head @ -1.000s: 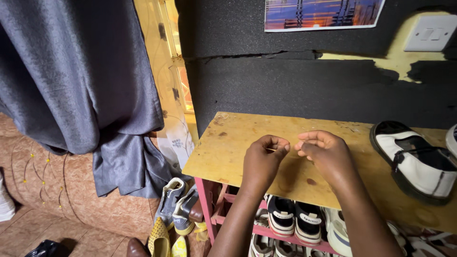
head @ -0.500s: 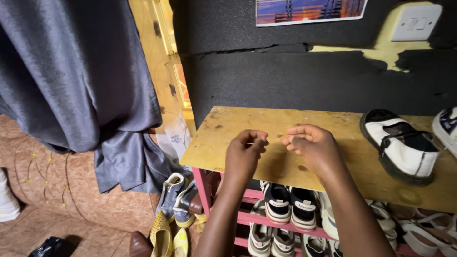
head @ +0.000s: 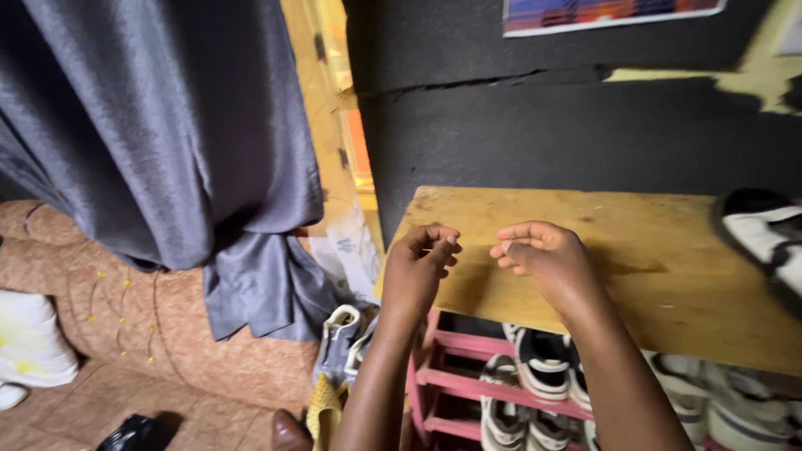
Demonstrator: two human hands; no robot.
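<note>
My left hand (head: 422, 266) and my right hand (head: 543, 255) hover close together over the bare wooden top (head: 660, 250) of a shoe rack. Both have the fingers curled inward, fingertips facing each other with a small gap between them. Nothing is visible in either hand. A black and white shoe (head: 764, 234) lies on the wooden top at the far right, well apart from my right hand.
Pink rack shelves (head: 468, 380) below hold several black and white shoes. More shoes (head: 338, 342) lie on the floor by the rack. A grey curtain (head: 167, 134) hangs at left over a brown patterned sofa (head: 125, 309). A black wall (head: 543, 125) stands behind.
The view has shifted left, so the shoe on the wooden top now sits at the right edge. My hands have moved slightly apart and stay curled.
</note>
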